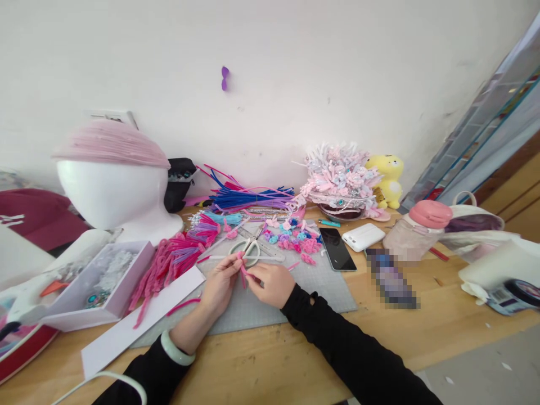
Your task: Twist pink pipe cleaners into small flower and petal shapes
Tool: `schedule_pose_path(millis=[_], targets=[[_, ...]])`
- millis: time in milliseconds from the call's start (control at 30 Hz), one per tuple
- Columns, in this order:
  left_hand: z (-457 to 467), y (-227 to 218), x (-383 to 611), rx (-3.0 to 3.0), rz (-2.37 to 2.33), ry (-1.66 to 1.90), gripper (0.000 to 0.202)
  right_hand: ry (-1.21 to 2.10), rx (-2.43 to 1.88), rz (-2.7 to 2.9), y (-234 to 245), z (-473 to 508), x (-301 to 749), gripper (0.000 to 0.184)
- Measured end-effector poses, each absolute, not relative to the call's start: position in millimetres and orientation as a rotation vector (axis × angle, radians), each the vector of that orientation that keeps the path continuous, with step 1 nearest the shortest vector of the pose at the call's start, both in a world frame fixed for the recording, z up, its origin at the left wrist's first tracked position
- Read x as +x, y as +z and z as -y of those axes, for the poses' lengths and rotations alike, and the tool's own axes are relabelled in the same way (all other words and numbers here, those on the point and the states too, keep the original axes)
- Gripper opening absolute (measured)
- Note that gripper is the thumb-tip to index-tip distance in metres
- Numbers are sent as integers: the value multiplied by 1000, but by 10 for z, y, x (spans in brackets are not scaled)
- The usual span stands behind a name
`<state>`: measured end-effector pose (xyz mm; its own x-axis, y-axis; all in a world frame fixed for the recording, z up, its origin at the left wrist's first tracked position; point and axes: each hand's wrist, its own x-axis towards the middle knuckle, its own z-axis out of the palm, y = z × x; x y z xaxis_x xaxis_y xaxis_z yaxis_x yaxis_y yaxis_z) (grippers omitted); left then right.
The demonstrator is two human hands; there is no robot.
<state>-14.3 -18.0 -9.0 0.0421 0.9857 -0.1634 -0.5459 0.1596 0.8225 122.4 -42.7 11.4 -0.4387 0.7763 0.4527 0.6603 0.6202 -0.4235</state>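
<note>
Head view: a short pink fuzzy stem is held between two bare hands, above the cutting mat on the counter, at about six o'clock from the scissors. Its upper part is pinched by the thumb and fingers of the left hand; its right side is gripped by the fingertips of the right hand.

The fold could be lost, it is judged, if either pinch is loosened, since such stems tend to spring back. The pile could be crushed or a wire core, if there is one, kinked by too hard a squeeze. The scissors could be nudged by the knuckles, so near are the handles. If dropped, the piece could be confused with the small coloured pieces at two o'clock or the loose pink stem at eight o'clock.

A soft, plush surface in plain mid-pink is shown, close in tone to parts of the bundle at nine o'clock. The piece is seen as narrow and bent, with a tail hanging toward six o'clock; its exact shape is partly hidden by the fingers and cannot be told.
</note>
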Motion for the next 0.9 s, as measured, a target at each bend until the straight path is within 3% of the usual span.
schedule_pose_path(millis=[433, 900], targets=[[252, -1, -93, 871, -913, 1114, 27, 167, -1074, 2262, 60, 421, 1240, 18], [278, 76, -72, 1240, -980, 1112, 8, 155, -1089, 2207, 118, 404, 1288, 22]])
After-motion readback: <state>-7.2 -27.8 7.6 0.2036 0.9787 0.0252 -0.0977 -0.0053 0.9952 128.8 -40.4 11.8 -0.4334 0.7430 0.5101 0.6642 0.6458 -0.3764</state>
